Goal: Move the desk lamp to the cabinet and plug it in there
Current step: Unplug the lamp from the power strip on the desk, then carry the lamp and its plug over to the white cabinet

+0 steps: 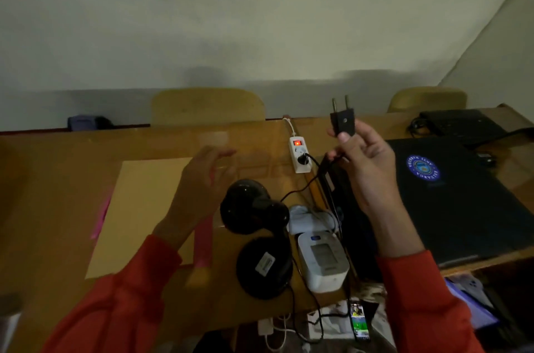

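Observation:
A black desk lamp (254, 208) stands on the wooden desk (57, 179), its round head bent over its round base (264, 266). My right hand (367, 167) holds a black two-pin plug (342, 118) up above the desk, pins pointing upward, with its black cord (329, 167) trailing down through the fingers. My left hand (202, 179) hovers open just left of the lamp head, fingers spread, touching nothing. A white power strip (300, 156) with a lit red switch lies behind the lamp; another black plug sits in it.
A white blood pressure monitor (322, 261) sits right of the lamp base. A black laptop (450, 196) with a blue sticker lies at the right. A tan envelope (138, 214) and pink pens lie left. Two chairs stand behind the desk. A phone (359, 323) and cables lie below the front edge.

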Demonstrator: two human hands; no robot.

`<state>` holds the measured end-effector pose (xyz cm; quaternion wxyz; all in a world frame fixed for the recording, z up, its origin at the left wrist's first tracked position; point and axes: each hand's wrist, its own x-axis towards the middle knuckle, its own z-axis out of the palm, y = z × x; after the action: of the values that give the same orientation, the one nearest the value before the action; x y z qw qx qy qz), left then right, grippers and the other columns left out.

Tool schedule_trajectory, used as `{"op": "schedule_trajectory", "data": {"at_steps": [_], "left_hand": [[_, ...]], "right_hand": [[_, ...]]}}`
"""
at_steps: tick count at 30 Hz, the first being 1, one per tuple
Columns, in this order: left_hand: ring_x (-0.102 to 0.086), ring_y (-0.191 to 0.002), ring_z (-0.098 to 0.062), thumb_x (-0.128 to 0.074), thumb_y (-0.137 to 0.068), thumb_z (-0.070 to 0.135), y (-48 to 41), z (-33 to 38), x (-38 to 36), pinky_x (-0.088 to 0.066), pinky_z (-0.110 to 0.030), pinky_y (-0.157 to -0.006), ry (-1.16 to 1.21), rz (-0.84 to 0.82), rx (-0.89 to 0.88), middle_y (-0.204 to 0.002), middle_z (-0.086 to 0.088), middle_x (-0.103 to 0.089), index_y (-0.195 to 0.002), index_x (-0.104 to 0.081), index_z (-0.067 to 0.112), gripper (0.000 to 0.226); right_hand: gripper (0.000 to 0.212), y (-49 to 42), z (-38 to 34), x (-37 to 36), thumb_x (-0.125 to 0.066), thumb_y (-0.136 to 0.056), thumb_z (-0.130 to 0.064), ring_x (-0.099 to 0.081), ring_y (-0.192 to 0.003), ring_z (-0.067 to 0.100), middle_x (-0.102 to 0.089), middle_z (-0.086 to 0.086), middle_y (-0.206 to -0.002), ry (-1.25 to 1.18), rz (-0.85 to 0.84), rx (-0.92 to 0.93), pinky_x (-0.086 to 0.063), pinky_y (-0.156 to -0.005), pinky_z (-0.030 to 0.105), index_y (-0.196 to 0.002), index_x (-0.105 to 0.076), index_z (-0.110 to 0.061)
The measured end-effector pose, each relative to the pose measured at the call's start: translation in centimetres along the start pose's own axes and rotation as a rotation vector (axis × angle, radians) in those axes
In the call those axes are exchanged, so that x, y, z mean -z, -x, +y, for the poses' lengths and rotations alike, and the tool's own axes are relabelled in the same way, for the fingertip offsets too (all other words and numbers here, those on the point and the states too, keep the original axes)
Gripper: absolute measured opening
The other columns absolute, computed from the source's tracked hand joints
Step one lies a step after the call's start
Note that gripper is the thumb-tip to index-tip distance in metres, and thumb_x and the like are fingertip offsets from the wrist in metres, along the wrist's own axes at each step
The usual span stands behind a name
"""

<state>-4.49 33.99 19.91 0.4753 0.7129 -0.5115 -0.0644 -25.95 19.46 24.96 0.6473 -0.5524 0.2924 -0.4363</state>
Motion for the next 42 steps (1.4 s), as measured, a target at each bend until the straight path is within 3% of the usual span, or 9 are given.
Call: {"op": "schedule_trajectory", "data": {"at_steps": [7, 10, 15, 20, 25, 30, 35, 38, 42], "left_hand": [[-0.057, -0.089, -0.01, -0.054, -0.09, 0.016, 12.9, -1.7, -1.8, -0.045, -0.019, -0.075, 0.133, 0.329, 0.274, -0.098, 0.004, -0.06, -0.1, -0.058, 0.026, 0.014], [-0.06, -0.085, -0.018, -0.058, -0.088, 0.008, 17.6, -3.7, -4.5, -0.043, -0.02, -0.067, 0.189, 0.258, 0.485, -0.089, 0.011, -0.059, -0.096, -0.058, 0.027, 0.02], [-0.058, -0.091, -0.014, -0.053, -0.093, 0.02, 21.2, -5.4, -8.9, -0.044, -0.026, -0.071, 0.295, -0.015, 0.726, -0.095, 0.011, -0.057, -0.103, -0.053, 0.029, 0.014], [-0.052, -0.117, -0.02, -0.059, -0.089, 0.017, 21.0, -5.7, -12.3, -0.048, -0.037, -0.096, 0.364, -0.144, 0.644, -0.125, -0.001, -0.053, -0.122, -0.048, 0.023, 0.035], [-0.039, -0.131, -0.013, -0.062, -0.087, 0.033, 19.8, -4.2, -15.5, -0.038, -0.035, -0.107, 0.383, -0.126, 0.563, -0.141, 0.004, -0.04, -0.137, -0.035, 0.031, 0.056], [-0.044, -0.114, 0.016, -0.052, -0.088, 0.049, 17.9, -0.4, -16.6, -0.036, 0.0, -0.089, 0.505, 0.013, 0.416, -0.122, 0.037, -0.045, -0.128, -0.034, 0.05, 0.044], [-0.051, -0.124, -0.012, -0.049, -0.096, 0.024, 15.2, 2.4, -16.9, -0.044, -0.027, -0.102, 0.647, 0.254, 0.477, -0.132, 0.002, -0.054, -0.133, -0.043, 0.018, 0.039], [-0.053, -0.119, -0.024, -0.055, -0.092, 0.017, 13.8, 3.6, -16.7, -0.045, -0.05, -0.102, 0.565, 0.446, 0.577, -0.129, -0.009, -0.054, -0.131, -0.037, 0.016, 0.043], [-0.05, -0.118, -0.027, -0.064, -0.084, 0.031, 12.7, 4.6, -16.7, -0.049, -0.045, -0.097, 0.377, 0.567, 0.507, -0.139, -0.015, -0.037, -0.14, -0.022, 0.021, 0.07]], "right_hand": [[0.03, 6.7, 3.3, 0.9, -0.057, -0.089, -0.002, -0.07, -0.091, 0.007, -0.073, 0.002, -0.103, 0.175, 0.065, 0.002, -0.056, -0.074, 0.016, -0.118, -0.056, -0.01], [0.028, 9.2, 6.2, 1.9, -0.06, -0.089, -0.004, -0.067, -0.086, 0.021, -0.065, 0.027, -0.102, 0.286, 0.11, -0.024, -0.055, -0.072, 0.016, -0.114, -0.057, -0.016], [0.031, 12.1, 10.3, 3.1, -0.065, -0.087, -0.01, -0.06, -0.103, 0.044, -0.06, 0.035, -0.107, 0.362, 0.195, -0.145, -0.052, -0.082, 0.039, -0.117, -0.059, -0.008], [0.034, 14.6, 12.2, 4.0, -0.066, -0.086, -0.008, -0.056, -0.102, 0.052, -0.054, 0.043, -0.106, 0.385, 0.216, -0.171, -0.051, -0.087, 0.052, -0.118, -0.056, -0.003], [0.035, 16.1, 13.1, 4.6, -0.066, -0.085, -0.007, -0.061, -0.092, 0.044, -0.053, 0.044, -0.107, 0.383, 0.217, -0.165, -0.049, -0.079, 0.036, -0.119, -0.056, -0.004], [0.025, 16.3, 13.5, 6.2, -0.068, -0.084, -0.009, -0.059, -0.092, 0.046, -0.054, 0.041, -0.103, 0.366, 0.2, -0.198, -0.051, -0.067, 0.017, -0.107, -0.061, -0.015], [0.022, 15.6, 13.2, 7.8, -0.067, -0.085, -0.009, -0.054, -0.1, 0.049, -0.053, 0.04, -0.104, 0.38, 0.104, -0.238, -0.048, -0.073, 0.025, -0.104, -0.06, -0.02], [0.023, 15.1, 12.5, 8.3, -0.067, -0.085, -0.007, -0.052, -0.096, 0.049, -0.051, 0.042, -0.102, 0.368, 0.064, -0.245, -0.05, -0.068, 0.015, -0.102, -0.06, -0.02], [0.029, 14.2, 12.0, 8.7, -0.07, -0.082, -0.006, -0.065, -0.085, 0.033, -0.065, 0.025, -0.09, 0.361, -0.003, -0.215, -0.054, -0.07, 0.017, -0.107, -0.062, -0.019]]}}
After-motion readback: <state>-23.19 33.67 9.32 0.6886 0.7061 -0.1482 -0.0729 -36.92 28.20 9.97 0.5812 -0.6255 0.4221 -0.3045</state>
